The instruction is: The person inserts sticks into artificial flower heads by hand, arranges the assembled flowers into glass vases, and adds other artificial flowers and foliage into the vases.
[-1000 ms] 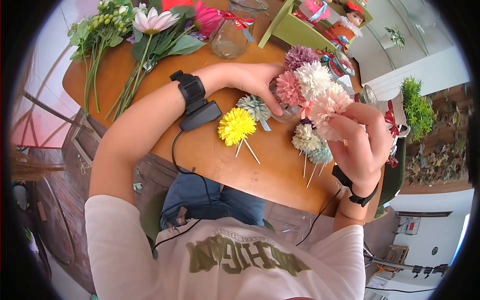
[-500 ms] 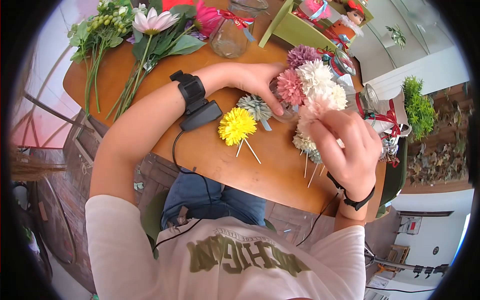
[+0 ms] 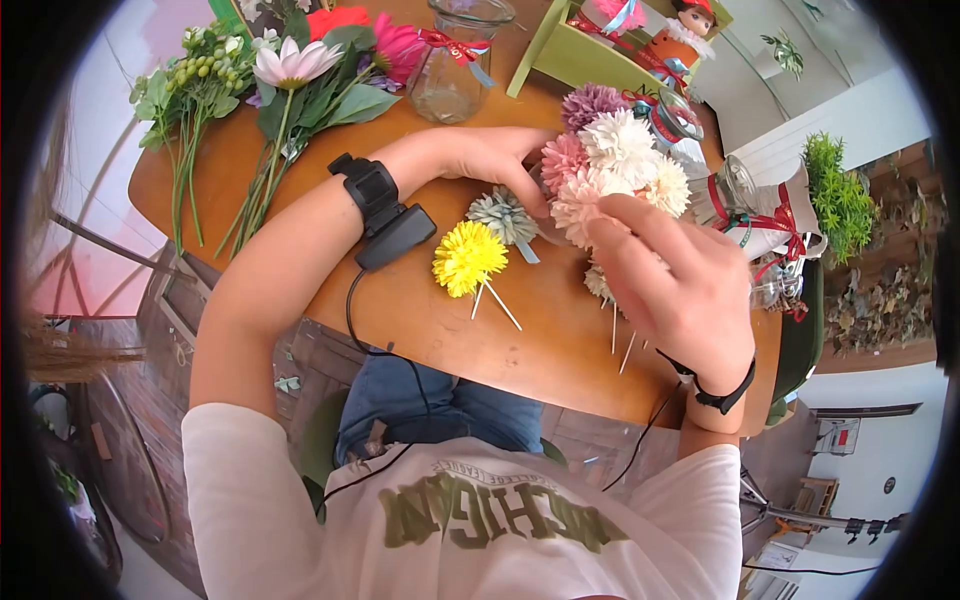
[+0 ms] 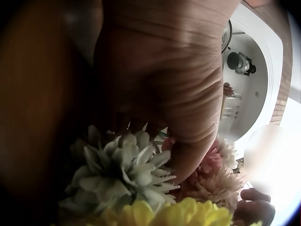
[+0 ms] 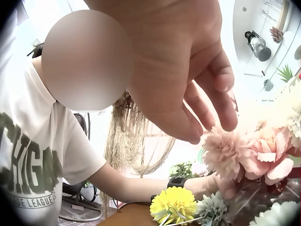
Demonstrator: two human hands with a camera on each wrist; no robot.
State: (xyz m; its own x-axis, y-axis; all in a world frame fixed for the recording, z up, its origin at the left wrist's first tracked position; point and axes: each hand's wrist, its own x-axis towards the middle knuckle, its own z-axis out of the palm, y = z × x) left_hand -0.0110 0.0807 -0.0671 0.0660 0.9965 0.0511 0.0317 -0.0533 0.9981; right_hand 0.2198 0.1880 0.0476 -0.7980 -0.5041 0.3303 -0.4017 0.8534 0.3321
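Note:
My left hand (image 3: 500,165) grips a clear glass jar (image 5: 244,202), its thumb along the near side; the other fingers are mostly hidden. Out of the jar rises a bunch of purple (image 3: 595,107), white (image 3: 620,145), pink and cream pompom flowers, with a pink rose (image 5: 269,150). At the bunch's near side is a pale pink pompom flower (image 5: 225,151). My right hand (image 3: 680,280) is over it, fingers loosely bent, fingertips right at its petals. A yellow flower (image 3: 468,258) and a grey-green flower (image 3: 503,215) lie beside my left hand.
More pompom flowers on white stems lie under my right hand. Green sprigs (image 3: 195,85) and long-stemmed flowers (image 3: 298,65) lie at the back left. An empty glass jar (image 3: 450,80) with a red ribbon, a green wooden box (image 3: 560,55) and more ribboned jars (image 3: 735,190) stand around.
My right hand has moved left, bringing the pale pink flower in against the bunch, and its fingers have loosened. The left hand stays at the jar. The head view has shifted slightly.

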